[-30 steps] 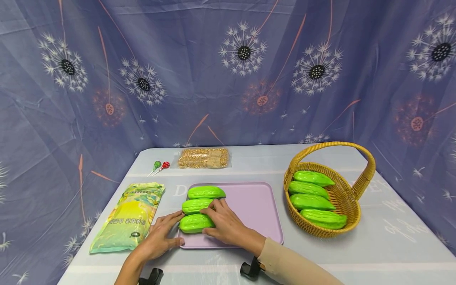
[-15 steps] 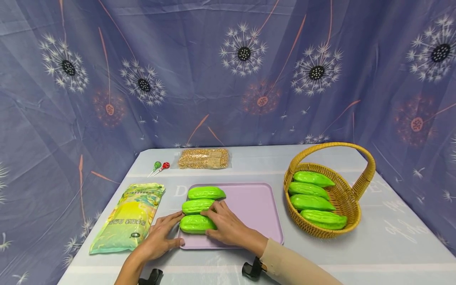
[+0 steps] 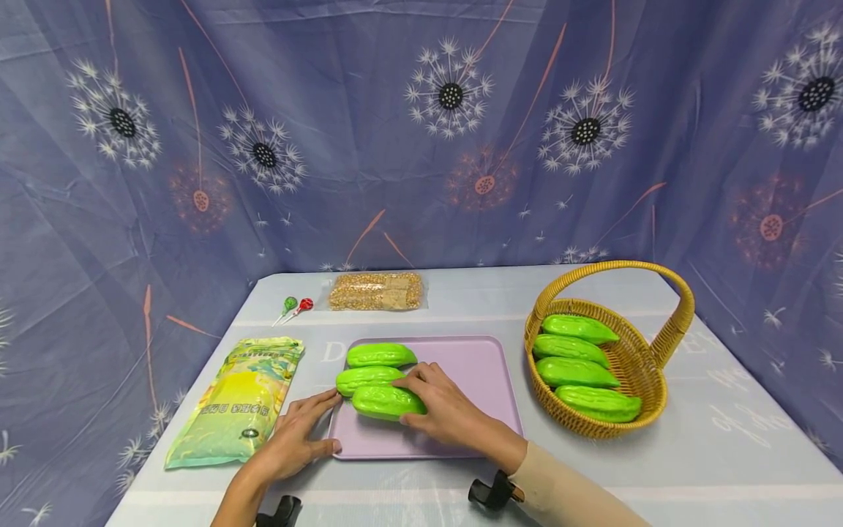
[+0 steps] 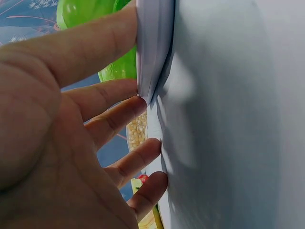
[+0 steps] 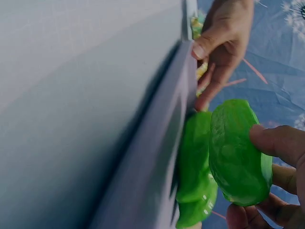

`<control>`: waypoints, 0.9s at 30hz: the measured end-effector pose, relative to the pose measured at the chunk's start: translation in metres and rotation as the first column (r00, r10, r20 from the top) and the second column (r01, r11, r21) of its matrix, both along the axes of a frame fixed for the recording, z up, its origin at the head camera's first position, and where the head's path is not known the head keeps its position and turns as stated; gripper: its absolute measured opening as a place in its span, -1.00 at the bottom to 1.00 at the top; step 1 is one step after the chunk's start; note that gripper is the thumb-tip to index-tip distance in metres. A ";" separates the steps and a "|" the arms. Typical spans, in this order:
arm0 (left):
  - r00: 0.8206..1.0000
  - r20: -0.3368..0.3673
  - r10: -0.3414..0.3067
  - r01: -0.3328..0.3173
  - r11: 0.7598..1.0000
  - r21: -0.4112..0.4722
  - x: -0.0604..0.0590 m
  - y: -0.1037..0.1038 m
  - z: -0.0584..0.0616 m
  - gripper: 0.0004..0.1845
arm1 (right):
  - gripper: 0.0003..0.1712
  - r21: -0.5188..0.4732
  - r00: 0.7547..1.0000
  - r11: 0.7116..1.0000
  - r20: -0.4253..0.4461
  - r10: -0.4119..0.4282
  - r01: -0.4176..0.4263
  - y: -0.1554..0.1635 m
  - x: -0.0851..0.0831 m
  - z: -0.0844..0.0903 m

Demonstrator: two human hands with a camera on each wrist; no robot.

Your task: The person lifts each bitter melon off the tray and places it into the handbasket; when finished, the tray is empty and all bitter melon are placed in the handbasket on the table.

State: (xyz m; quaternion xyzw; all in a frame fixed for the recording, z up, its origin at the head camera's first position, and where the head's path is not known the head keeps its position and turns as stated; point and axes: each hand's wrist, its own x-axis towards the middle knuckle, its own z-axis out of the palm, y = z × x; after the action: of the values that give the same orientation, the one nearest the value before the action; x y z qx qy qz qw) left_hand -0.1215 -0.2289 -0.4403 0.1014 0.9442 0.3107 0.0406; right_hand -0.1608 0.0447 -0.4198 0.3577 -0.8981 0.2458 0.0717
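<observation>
My right hand (image 3: pixel 448 406) grips a glossy bright green bitter melon (image 3: pixel 387 402) between thumb and fingers. The right wrist view shows this bitter melon (image 5: pixel 238 152) raised off the tray. Two more bitter melons lie side by side on the lilac tray (image 3: pixel 470 380): a far one (image 3: pixel 380 355) and a nearer one (image 3: pixel 366 379). At the tray's left edge rests my left hand (image 3: pixel 294 437), thumb at the near corner and fingers extended. Its fingertips (image 4: pixel 128 86) touch the tray's side in the left wrist view.
A wicker basket (image 3: pixel 648 395) with a tall handle stands right of the tray, holding several bitter melons (image 3: pixel 576 373). Left lies a yellow-green printed bag (image 3: pixel 237 402). Behind are a clear pack of corn kernels (image 3: pixel 375 291), a green lollipop (image 3: pixel 290 303) and a red one (image 3: pixel 306 305).
My right hand has lifted the nearest bitter melon from the tray and moved it a little to the right. The left hand stays in place.
</observation>
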 end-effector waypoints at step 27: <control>1.000 0.014 0.004 -0.004 1.000 0.005 -0.001 0.000 -0.001 -0.22 | -0.36 -0.227 0.989 0.968 -0.071 -0.129 0.110 0.091 0.014 0.023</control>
State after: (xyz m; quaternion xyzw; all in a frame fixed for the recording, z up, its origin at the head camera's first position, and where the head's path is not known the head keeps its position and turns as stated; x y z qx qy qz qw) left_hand -0.1228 -0.2285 -0.4417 0.0973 0.9434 0.3137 0.0463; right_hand -0.1464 0.1353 -0.3965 0.3028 -0.8810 0.3243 0.1642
